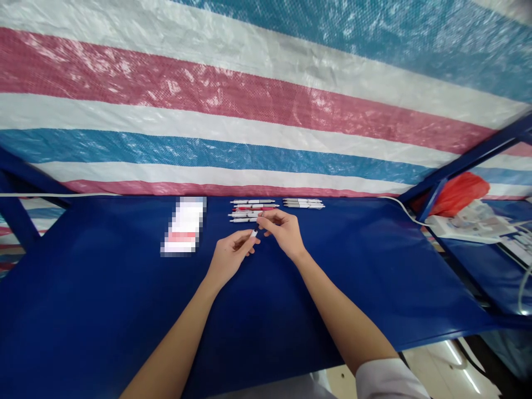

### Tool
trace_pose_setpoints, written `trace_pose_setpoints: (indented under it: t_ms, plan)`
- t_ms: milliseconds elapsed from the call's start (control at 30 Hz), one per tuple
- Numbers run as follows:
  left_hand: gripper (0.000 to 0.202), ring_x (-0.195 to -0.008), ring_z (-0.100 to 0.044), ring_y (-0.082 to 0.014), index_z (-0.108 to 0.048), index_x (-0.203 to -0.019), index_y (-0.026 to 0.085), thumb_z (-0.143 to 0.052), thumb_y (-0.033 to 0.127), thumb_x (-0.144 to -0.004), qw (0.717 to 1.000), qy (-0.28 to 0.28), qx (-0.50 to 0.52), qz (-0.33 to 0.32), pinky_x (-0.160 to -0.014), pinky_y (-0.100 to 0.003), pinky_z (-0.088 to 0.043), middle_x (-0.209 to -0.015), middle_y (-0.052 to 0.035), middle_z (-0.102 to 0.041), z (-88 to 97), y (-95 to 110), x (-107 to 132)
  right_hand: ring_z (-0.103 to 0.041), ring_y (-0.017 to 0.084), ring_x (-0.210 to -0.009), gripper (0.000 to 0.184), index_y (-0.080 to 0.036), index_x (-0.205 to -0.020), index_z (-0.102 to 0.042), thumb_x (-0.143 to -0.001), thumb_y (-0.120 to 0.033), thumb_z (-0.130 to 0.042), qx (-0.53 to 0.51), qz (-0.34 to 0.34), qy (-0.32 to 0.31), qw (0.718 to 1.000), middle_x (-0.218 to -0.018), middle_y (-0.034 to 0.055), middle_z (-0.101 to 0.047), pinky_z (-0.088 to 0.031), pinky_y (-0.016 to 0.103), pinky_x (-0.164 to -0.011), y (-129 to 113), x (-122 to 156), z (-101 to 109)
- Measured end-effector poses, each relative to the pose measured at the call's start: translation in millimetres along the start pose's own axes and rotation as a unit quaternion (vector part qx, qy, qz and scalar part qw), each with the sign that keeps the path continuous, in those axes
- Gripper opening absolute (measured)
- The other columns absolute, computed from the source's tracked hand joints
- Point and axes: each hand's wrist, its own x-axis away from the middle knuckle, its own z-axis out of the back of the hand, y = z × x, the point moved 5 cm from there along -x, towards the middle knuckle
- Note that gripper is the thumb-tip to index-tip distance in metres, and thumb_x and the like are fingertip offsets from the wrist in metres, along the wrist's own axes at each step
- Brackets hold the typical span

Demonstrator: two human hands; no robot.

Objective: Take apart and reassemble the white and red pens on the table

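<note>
Both hands meet over the middle of the blue table (137,310), just in front of a group of pens. My left hand (233,249) is closed, pinching the white lower part of a pen (254,234). My right hand (282,228) is closed on the pen's dark upper part, and its fingers hide most of that end. Behind them several white pens (249,201) lie side by side, with a red pen (249,209) among them. To their right rests a second small row of white pens (302,204).
A blurred-out white and red sheet or packet (183,227) lies left of the pens. A striped plastic sheet (249,111) hangs behind the table. Blue frame posts (432,199) stand at the sides. Past the right post are a red bag (461,194) and a white tray (461,230).
</note>
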Motion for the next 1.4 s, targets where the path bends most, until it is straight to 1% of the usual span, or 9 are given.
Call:
trace_pose_setpoints:
  t_ms: [167, 267, 367, 467, 533, 633, 833, 1167, 1400]
  plan:
    - [0.034, -0.063, -0.063, -0.015, -0.068, -0.102, 0.017, -0.064, 0.044, -0.081, 1.0, 0.016, 0.002, 0.014, -0.056, -0.026, -0.049, -0.084, -0.006, -0.073, 1.8, 0.2, 0.5, -0.068, 0.018, -0.075, 0.037, -0.02, -0.094, -0.073, -0.071, -0.049, -0.071, 0.091, -0.007, -0.029, 0.995, -0.086, 0.0036, -0.074, -0.055, 0.025, -0.053, 1.7, -1.9, 8.6]
    - [0.036, -0.064, -0.063, -0.0149, -0.066, -0.103, 0.016, -0.064, 0.045, -0.081, 1.0, 0.015, 0.012, 0.021, -0.057, -0.026, -0.049, -0.088, -0.0073, -0.073, 3.1, -0.9, 0.7, -0.069, 0.019, -0.084, 0.032, -0.025, -0.099, -0.072, -0.08, -0.049, -0.063, 0.223, 0.064, -0.028, 0.972, -0.095, 0.0029, -0.074, -0.057, 0.029, -0.064, -2.0, -1.6, 22.3]
    - [0.038, -0.065, -0.063, -0.0146, -0.066, -0.104, 0.015, -0.064, 0.045, -0.081, 0.999, 0.016, 0.026, 0.026, -0.059, -0.026, -0.05, -0.09, -0.0082, -0.073, 3.6, -1.3, 1.1, -0.067, 0.02, -0.098, 0.022, -0.029, -0.101, -0.071, -0.088, -0.039, -0.056, 0.426, 0.191, -0.031, 0.884, -0.107, 0.0012, -0.072, -0.054, 0.03, -0.078, -6.1, 3.6, 31.9]
    - [0.038, -0.065, -0.063, -0.0144, -0.066, -0.104, 0.014, -0.065, 0.044, -0.08, 0.999, 0.019, 0.032, 0.029, -0.06, -0.026, -0.05, -0.089, -0.0084, -0.073, 3.2, -0.9, 1.0, -0.063, 0.018, -0.106, 0.024, -0.03, -0.106, -0.069, -0.093, -0.03, -0.05, 0.54, 0.273, -0.068, 0.793, -0.111, 0.0002, -0.071, -0.051, 0.028, -0.082, -1.6, 9.2, 35.4]
    - [0.038, -0.065, -0.063, -0.0146, -0.066, -0.104, 0.015, -0.065, 0.044, -0.08, 0.999, 0.021, 0.029, 0.03, -0.059, -0.026, -0.05, -0.09, -0.0085, -0.073, 3.1, -1.0, 0.4, -0.063, 0.017, -0.105, 0.025, -0.029, -0.108, -0.068, -0.094, -0.027, -0.048, 0.577, 0.297, -0.081, 0.756, -0.113, 0.0007, -0.071, -0.05, 0.026, -0.08, 2.1, 10.6, 37.9]
    - [0.038, -0.066, -0.064, -0.0154, -0.067, -0.104, 0.016, -0.066, 0.044, -0.08, 0.999, 0.029, 0.025, 0.028, -0.057, -0.027, -0.05, -0.091, -0.0088, -0.073, 4.1, -1.8, -0.7, -0.063, 0.016, -0.103, 0.027, -0.028, -0.108, -0.068, -0.095, -0.026, -0.045, 0.61, 0.304, -0.084, 0.727, -0.113, 0.0005, -0.07, -0.048, 0.025, -0.072, 5.0, 9.8, 41.1]
    - [0.036, -0.065, -0.064, -0.015, -0.068, -0.102, 0.015, -0.068, 0.043, -0.079, 0.999, 0.042, 0.028, 0.013, -0.062, -0.028, -0.053, -0.088, -0.0081, -0.073, 5.4, -0.1, -2.3, -0.066, 0.014, -0.087, 0.028, -0.029, -0.104, -0.069, -0.095, -0.024, -0.043, 0.653, 0.278, -0.09, 0.699, -0.111, -0.0021, -0.071, -0.041, 0.025, -0.059, 5.2, 3.3, 44.0]
    - [0.034, -0.064, -0.064, -0.015, -0.068, -0.101, 0.016, -0.069, 0.041, -0.079, 0.998, 0.053, 0.026, 0.007, -0.057, -0.027, -0.052, -0.088, -0.0079, -0.073, 8.7, -0.5, -4.0, -0.065, 0.014, -0.095, 0.031, -0.03, -0.106, -0.068, -0.097, -0.026, -0.038, 0.631, 0.279, -0.175, 0.702, -0.115, -0.0024, -0.07, -0.037, 0.024, -0.06, -1.7, 7.5, 46.5]
    - [0.035, -0.065, -0.064, -0.0152, -0.068, -0.102, 0.016, -0.069, 0.041, -0.078, 0.998, 0.049, 0.028, 0.005, -0.062, -0.029, -0.055, -0.088, -0.008, -0.073, 7.5, -0.8, -4.1, -0.063, 0.018, -0.099, 0.034, -0.03, -0.119, -0.062, -0.097, -0.029, -0.036, 0.66, 0.267, -0.184, 0.678, -0.12, 0.0007, -0.067, -0.036, 0.025, -0.056, -2.7, 8.6, 31.1]
